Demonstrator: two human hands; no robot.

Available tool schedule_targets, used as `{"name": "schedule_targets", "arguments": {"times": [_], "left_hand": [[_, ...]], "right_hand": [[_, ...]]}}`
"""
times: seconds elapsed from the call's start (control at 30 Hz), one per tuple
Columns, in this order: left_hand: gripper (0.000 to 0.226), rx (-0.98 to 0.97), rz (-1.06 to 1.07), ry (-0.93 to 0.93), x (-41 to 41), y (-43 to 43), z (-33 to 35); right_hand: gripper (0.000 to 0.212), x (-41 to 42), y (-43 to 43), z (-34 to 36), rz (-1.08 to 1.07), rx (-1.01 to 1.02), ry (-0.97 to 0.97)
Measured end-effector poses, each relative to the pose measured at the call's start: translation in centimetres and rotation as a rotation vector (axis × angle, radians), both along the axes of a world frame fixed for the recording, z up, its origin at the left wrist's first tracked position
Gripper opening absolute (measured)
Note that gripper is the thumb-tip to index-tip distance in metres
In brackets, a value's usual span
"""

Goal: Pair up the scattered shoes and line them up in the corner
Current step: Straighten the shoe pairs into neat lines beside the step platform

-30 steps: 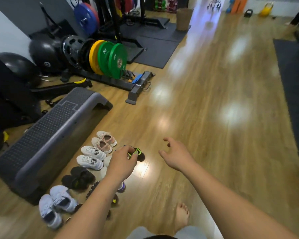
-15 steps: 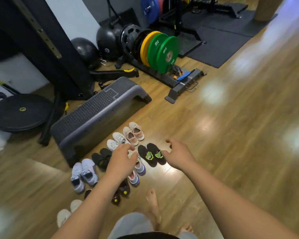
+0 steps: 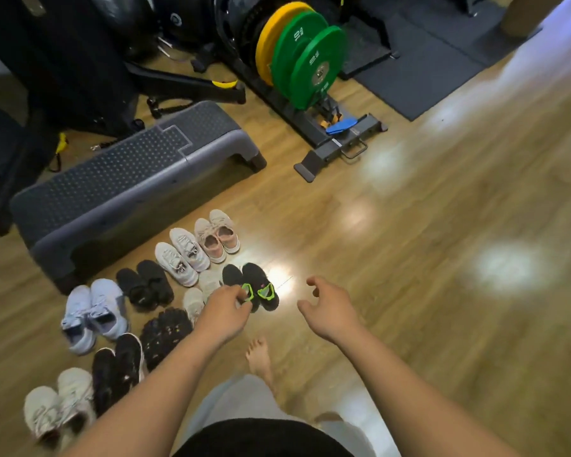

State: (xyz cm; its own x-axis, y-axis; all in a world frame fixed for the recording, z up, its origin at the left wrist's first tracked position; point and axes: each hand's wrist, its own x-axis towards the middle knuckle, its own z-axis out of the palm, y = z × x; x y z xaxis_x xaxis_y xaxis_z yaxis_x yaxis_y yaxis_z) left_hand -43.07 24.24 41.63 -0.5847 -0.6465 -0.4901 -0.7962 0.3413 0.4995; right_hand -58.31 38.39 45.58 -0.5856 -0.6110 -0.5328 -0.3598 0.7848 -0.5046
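Note:
Several pairs of shoes stand in rows on the wood floor in front of a grey step platform point(image 3: 129, 179): pink point(image 3: 216, 239), white point(image 3: 182, 255), black slippers point(image 3: 145, 285), lavender point(image 3: 93, 311), black point(image 3: 117, 374) and cream point(image 3: 56, 404). A black pair with green heels point(image 3: 256, 285) stands at the right end of the near row. My left hand point(image 3: 226, 311) pinches the green heel of its left shoe and partly hides a whitish pair point(image 3: 205, 285). My right hand point(image 3: 330, 308) hovers open to the right of that pair, touching nothing.
A rack of green and yellow weight plates point(image 3: 304, 57) stands behind the platform, with dark mats point(image 3: 419, 70) beyond. Black gym gear fills the back left. My bare foot point(image 3: 259, 357) is on the floor below the hands. Bare wood floor point(image 3: 442, 258) stretches to the right.
The view has swung left and down, bringing more pairs into sight. The black and green shoe went from my left hand to the floor beside its mate; my right hand drew back to the right.

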Motion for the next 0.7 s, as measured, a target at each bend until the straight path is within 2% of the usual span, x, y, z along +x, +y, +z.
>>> {"name": "schedule_targets", "arguments": {"times": [0.1, 0.3, 0.43, 0.6, 0.7], "left_hand": [[0.027, 0.045, -0.020, -0.053, -1.2, -2.0, -1.6], [0.044, 0.109, 0.141, -0.062, -3.7, -5.2, -5.6], [0.050, 0.186, 0.215, -0.206, -3.9, -6.1, -9.9], [0.044, 0.273, 0.316, -0.321, -4.5, -5.0, -17.0], [0.040, 0.352, 0.300, -0.358, -5.1, -4.9, -22.2]], "right_hand": [[0.048, -1.4, -2.7, -1.3, 0.037, 0.010, -0.017], [0.040, -1.8, -8.5, -6.1, 0.156, -0.009, -0.128], [0.045, -2.2, -11.7, -12.3, 0.293, 0.074, -0.255], [0.039, -2.8, -12.8, -20.1, 0.349, 0.188, -0.389], [0.045, -3.4, -13.0, -26.0, 0.349, 0.282, -0.425]]}}
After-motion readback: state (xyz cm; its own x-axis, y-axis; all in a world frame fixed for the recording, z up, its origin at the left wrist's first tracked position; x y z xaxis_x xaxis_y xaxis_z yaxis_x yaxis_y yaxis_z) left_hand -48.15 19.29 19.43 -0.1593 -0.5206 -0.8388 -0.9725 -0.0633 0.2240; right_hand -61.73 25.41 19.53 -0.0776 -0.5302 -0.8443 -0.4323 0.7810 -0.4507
